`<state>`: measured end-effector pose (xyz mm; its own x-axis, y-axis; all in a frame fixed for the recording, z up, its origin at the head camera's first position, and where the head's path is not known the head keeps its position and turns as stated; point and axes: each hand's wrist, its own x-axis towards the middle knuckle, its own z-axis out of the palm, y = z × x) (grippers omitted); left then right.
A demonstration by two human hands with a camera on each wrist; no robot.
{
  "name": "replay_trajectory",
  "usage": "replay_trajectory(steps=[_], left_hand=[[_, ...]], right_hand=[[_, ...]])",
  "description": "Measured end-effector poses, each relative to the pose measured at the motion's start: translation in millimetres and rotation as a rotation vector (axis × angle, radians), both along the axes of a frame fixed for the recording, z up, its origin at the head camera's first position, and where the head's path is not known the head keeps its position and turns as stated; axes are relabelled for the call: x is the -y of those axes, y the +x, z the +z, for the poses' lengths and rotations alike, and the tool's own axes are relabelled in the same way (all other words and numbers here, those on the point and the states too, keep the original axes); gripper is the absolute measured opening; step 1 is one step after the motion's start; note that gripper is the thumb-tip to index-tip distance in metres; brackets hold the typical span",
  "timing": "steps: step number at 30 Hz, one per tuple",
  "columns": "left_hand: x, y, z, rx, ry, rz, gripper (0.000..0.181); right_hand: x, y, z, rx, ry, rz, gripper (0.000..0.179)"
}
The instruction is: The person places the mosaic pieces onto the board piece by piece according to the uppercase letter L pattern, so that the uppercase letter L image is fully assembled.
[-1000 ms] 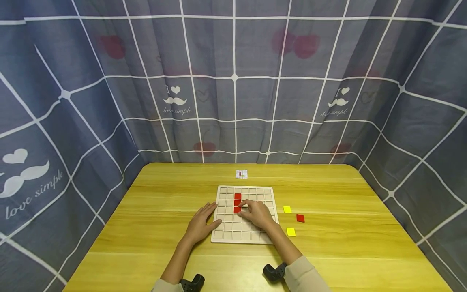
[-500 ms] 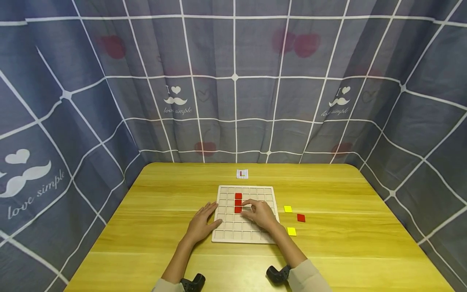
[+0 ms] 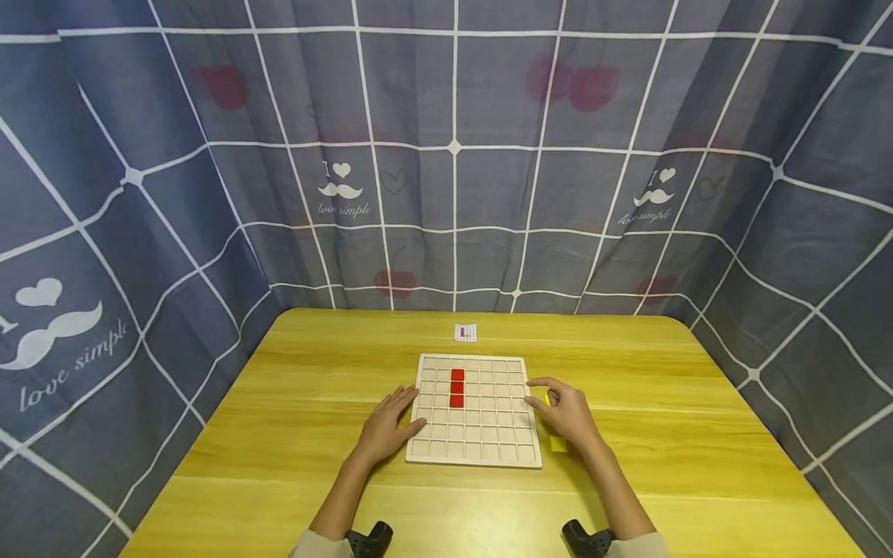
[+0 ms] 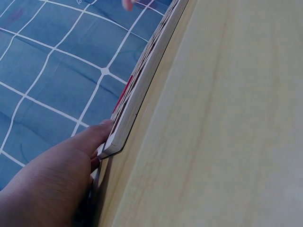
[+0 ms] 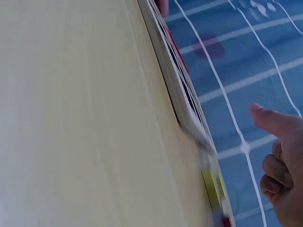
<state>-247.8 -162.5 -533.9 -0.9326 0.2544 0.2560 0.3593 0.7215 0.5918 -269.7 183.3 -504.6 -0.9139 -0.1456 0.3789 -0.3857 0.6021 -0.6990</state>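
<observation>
A pale gridded board (image 3: 488,453) lies on the table with a column of 3 red tiles (image 3: 456,387) in its cells. At the board's left side rests my left hand (image 3: 382,428), fingers straight along the edge and thumb on its rim; the left wrist view shows the thumb on the board's side (image 4: 125,124). My right hand (image 3: 567,416) hovers just off the board's right edge with nothing in its fingers, thumb and forefinger apart. Beneath it a yellow tile (image 3: 558,444) and part of another yellow tile (image 3: 547,400) show. The loose red tile is hidden by the hand in the head view.
A small printed grid card (image 3: 465,332) lies behind the board near the table's back edge. A checked curtain (image 3: 453,186) surrounds the wooden table (image 3: 335,356) at the back and sides. Dark wrist devices (image 3: 586,539) sit on both wrists.
My right hand has left the red tiles on the board and moved right, over the loose tiles beside it. The left hand stays at the board's edge.
</observation>
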Motion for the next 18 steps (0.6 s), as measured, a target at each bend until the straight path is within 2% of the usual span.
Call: replay_trajectory(steps=[4, 10, 18], left_hand=[[-0.3, -1.0, -0.4, 0.003, 0.002, -0.001, 0.061], [-1.8, 0.9, -0.5, 0.005, 0.001, 0.002, 0.061], [-0.6, -0.8, -0.7, 0.002, -0.002, 0.000, 0.061]], right_hand=[[-32, 4.2, -2.1, 0.017, -0.010, -0.055, 0.031], [-73, 13.6, -11.7, 0.092, -0.036, -0.114, 0.035], [-98, 17.8, -21.2, 0.152, 0.016, -0.074, 0.039]])
